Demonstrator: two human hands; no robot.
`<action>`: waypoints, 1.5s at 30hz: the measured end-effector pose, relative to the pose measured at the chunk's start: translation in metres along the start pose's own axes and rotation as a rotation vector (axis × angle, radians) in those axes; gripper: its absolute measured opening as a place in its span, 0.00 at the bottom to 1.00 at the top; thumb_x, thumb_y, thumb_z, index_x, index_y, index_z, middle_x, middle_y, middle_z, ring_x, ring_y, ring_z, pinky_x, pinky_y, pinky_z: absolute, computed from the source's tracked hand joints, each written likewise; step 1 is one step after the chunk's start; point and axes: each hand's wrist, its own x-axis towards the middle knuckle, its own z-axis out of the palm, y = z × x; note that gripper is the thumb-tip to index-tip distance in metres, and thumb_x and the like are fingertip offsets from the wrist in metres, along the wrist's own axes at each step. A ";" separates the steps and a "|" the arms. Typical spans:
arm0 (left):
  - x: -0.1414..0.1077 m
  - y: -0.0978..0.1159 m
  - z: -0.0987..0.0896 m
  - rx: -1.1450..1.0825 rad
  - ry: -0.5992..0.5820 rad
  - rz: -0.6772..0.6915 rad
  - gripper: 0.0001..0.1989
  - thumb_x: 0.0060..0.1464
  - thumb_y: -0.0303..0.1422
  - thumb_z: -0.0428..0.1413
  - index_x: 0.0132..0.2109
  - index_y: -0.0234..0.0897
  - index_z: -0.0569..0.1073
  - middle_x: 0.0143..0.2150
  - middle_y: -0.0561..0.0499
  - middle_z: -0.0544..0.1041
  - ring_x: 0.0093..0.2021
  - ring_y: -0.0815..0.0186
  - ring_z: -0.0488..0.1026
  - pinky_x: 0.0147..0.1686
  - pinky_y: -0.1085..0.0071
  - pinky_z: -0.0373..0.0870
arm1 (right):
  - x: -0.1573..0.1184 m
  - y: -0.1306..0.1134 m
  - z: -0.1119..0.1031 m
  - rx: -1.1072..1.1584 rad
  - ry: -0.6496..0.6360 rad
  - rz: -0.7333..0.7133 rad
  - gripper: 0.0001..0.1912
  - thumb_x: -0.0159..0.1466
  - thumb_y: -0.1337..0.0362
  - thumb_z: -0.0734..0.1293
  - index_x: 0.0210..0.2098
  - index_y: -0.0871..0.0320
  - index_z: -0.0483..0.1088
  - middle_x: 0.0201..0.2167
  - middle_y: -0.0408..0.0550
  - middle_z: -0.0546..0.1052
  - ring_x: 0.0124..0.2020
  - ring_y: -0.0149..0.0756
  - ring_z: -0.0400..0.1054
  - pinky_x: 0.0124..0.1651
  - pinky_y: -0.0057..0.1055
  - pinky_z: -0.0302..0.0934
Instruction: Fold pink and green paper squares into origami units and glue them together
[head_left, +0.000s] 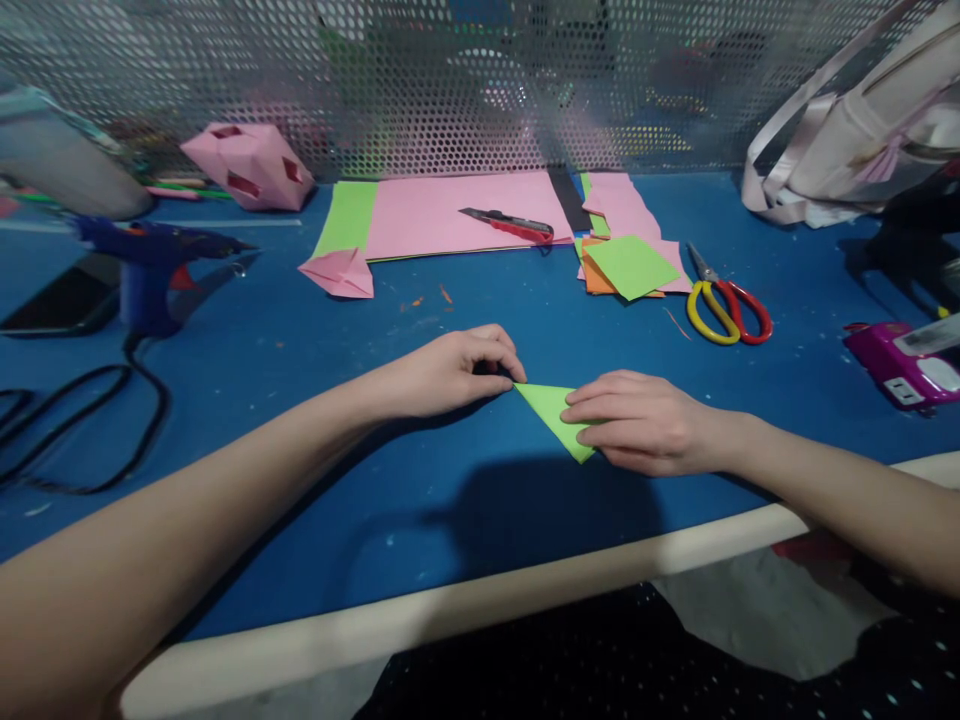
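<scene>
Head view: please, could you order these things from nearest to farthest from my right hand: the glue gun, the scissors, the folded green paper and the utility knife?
From your right hand:
1. Folded green paper: under its fingers.
2. Scissors: beyond it, slightly right.
3. Utility knife: farther back, left, on pink paper.
4. Glue gun: far left.

I see a glue gun (142,250) near a phone (64,297) at the left of the frame, a pink ornament (262,165) upper left, a cutter (514,222) upper centre, scissors (720,286) right of centre, a bag (844,145) upper right, and a purple box (889,362) at right.
</scene>
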 end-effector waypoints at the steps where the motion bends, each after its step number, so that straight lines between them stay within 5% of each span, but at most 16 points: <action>1: 0.000 0.000 0.000 0.000 0.000 0.000 0.09 0.56 0.32 0.51 0.39 0.38 0.76 0.41 0.50 0.70 0.41 0.66 0.69 0.45 0.69 0.65 | 0.000 0.000 0.000 0.000 0.000 -0.001 0.11 0.64 0.67 0.61 0.44 0.60 0.70 0.53 0.54 0.71 0.58 0.42 0.60 0.54 0.43 0.60; 31: 0.001 0.002 -0.001 0.039 -0.002 0.005 0.09 0.55 0.30 0.51 0.39 0.35 0.76 0.40 0.49 0.71 0.41 0.67 0.70 0.46 0.69 0.66 | 0.005 -0.007 -0.002 -0.022 0.015 0.001 0.09 0.62 0.67 0.62 0.40 0.60 0.71 0.49 0.53 0.74 0.53 0.39 0.64 0.55 0.42 0.57; 35: -0.002 0.015 -0.001 0.065 0.119 -0.063 0.10 0.54 0.28 0.49 0.37 0.35 0.75 0.39 0.49 0.74 0.40 0.65 0.71 0.45 0.68 0.68 | 0.006 -0.009 -0.003 -0.050 0.024 -0.003 0.09 0.63 0.66 0.62 0.40 0.60 0.72 0.48 0.52 0.75 0.54 0.38 0.64 0.56 0.42 0.55; 38: -0.008 0.033 0.011 0.149 0.337 -0.104 0.12 0.54 0.25 0.46 0.39 0.34 0.74 0.41 0.47 0.75 0.42 0.64 0.72 0.47 0.66 0.68 | 0.007 -0.009 -0.003 -0.077 0.018 0.003 0.09 0.63 0.66 0.61 0.40 0.59 0.72 0.48 0.51 0.75 0.54 0.38 0.63 0.57 0.42 0.53; 42: -0.016 0.054 0.042 0.315 0.288 0.166 0.13 0.57 0.22 0.44 0.44 0.33 0.71 0.49 0.44 0.73 0.51 0.63 0.69 0.51 0.65 0.67 | 0.007 -0.009 -0.004 -0.118 0.011 0.006 0.09 0.64 0.66 0.61 0.40 0.59 0.72 0.48 0.48 0.75 0.54 0.40 0.62 0.54 0.41 0.52; 45: -0.018 0.060 0.062 0.405 0.161 0.211 0.14 0.58 0.21 0.43 0.47 0.31 0.69 0.47 0.42 0.72 0.50 0.62 0.68 0.51 0.62 0.68 | 0.005 -0.010 -0.004 -0.168 -0.001 0.024 0.10 0.64 0.65 0.60 0.41 0.57 0.72 0.49 0.46 0.75 0.50 0.39 0.64 0.47 0.39 0.53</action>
